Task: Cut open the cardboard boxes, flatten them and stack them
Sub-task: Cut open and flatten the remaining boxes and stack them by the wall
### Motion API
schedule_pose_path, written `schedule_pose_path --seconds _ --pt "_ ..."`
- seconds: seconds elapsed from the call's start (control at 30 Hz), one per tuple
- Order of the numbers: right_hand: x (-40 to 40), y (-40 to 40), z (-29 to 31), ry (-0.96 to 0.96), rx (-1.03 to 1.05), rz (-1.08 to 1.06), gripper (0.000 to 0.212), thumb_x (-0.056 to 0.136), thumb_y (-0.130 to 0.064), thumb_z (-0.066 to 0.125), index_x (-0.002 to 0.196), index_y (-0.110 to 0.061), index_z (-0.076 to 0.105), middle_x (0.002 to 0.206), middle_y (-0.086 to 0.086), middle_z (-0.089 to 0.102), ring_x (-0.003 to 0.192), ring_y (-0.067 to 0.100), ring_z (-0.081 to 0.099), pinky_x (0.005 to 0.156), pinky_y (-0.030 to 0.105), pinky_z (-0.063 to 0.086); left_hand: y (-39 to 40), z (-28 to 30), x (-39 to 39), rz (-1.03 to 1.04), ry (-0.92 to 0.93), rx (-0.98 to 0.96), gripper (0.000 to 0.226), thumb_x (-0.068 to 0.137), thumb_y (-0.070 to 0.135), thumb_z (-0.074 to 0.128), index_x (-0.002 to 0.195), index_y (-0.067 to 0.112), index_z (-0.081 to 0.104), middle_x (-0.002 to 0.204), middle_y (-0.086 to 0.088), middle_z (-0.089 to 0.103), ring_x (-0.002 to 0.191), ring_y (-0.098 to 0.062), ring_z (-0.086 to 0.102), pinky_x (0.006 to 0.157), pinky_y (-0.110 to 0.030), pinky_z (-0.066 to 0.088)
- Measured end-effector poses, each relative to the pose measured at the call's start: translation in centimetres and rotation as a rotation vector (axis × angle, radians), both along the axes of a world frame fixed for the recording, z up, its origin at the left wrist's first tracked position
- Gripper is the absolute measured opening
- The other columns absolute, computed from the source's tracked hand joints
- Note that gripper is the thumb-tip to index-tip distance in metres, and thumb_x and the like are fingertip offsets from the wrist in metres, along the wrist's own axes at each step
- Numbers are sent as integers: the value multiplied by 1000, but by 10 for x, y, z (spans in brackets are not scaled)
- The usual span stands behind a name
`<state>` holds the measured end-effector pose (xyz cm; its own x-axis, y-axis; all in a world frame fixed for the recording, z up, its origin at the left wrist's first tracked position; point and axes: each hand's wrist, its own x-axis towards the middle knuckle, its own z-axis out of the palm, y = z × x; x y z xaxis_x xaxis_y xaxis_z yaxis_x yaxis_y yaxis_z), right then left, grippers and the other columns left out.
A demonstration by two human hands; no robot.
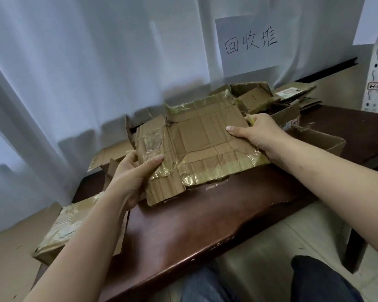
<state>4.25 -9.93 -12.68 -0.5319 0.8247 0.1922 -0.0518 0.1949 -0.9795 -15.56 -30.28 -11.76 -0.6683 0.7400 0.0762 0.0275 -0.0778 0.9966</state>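
A brown table carries a flattened, taped cardboard sheet, gripped at its edges by the left hand and right hand, fingers curled round it. Behind the sheet, a white paper sign reads "回收堆".

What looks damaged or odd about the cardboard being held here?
The flattened brown cardboard sheet, gripped by the left hand and right hand, is creased all over, with yellowed tape peeling off ragged, torn edges.
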Motion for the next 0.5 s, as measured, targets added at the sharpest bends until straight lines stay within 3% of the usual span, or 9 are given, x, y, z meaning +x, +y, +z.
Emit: schedule_pose_path --seconds 0.1,0.2,0.27,0.33,0.4,0.5 --pt "3 7 12 16 4 5 17 81 -22 76 91 -14 66 89 1 70 75 7 68 59 17 53 15 10 -1 85 47 72 40 80 3 73 115 8 54 95 -9 71 70 -16 72 54 -30 57" --pt "8 22 29 27 39 -30 23 80 -29 76 80 -10 64 83 3 70 68 10 66 64 20 53 36 30 1 102 40 112 45 82 6 73 122 8 54 96 -7 71 73 -16 73 55 -32 58" --pt "13 37 41 31 71 -63 41 78 -36 77 91 1 63 88 9 68 76 16 64 77 32 53 53 44 6 94 37 104 43 83 8 72 123 8 55 95 -6 72 73 -17 73 54 -34 58" --pt "20 52 53 43 105 -94 54 80 -38 74 109 6 60 96 8 68 81 14 63 76 30 49 74 59 12 84 0 89 39 84 11 72 120 9 57 97 -9 72 76 -22 73 55 -41 59" --pt "27 70 64 50 130 -113 47 82 -37 73 116 -8 61 105 2 66 89 10 59 71 21 41 99 74 22 89 -24 88 28 85 16 73 108 7 59 91 -12 72 72 -26 73 53 -45 59" --pt "38 105 80 84 140 -178 38 81 -26 74 115 -15 60 111 0 61 101 13 57 72 19 40 143 95 38 121 94 36 22 88 27 70 87 9 57 55 -4 64 41 -16 62 40 -28 51"
